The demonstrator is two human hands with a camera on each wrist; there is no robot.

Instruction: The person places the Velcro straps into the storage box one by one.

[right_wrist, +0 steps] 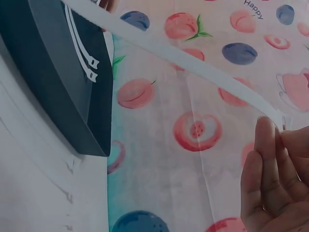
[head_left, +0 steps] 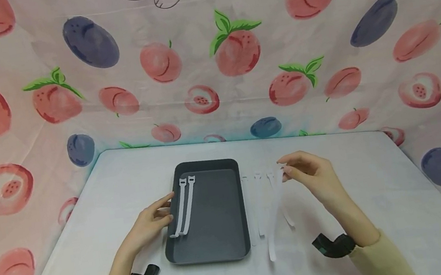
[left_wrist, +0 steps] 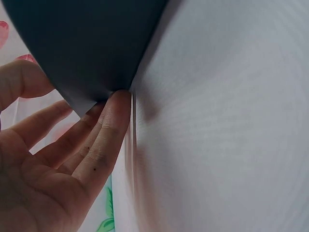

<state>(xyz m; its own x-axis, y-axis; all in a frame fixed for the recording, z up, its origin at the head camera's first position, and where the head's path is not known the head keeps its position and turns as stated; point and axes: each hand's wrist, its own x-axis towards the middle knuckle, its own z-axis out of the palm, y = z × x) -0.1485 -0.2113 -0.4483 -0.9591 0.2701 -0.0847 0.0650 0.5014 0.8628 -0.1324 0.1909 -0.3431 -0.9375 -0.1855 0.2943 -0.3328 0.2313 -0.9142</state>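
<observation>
My right hand [head_left: 311, 174] pinches a white hook-and-loop cable tie [right_wrist: 193, 63] by its slotted head, raised over the table to the right of the tray. The strap's long tail hangs down toward me. Two similar white ties [head_left: 187, 204] lie side by side along the left part of the dark grey tray [head_left: 215, 214], slotted heads at the far end. My left hand [head_left: 149, 221] rests against the tray's left side. In the left wrist view, its fingertips [left_wrist: 118, 104] touch the tray's outer wall near the tabletop.
Three more white ties [head_left: 260, 207] lie on the white table [head_left: 131, 170] just right of the tray, low in contrast against it. A fruit-printed cloth [head_left: 197, 41] hangs behind the table's far edge. A dark wrist device [head_left: 334, 245] sits on the right wrist.
</observation>
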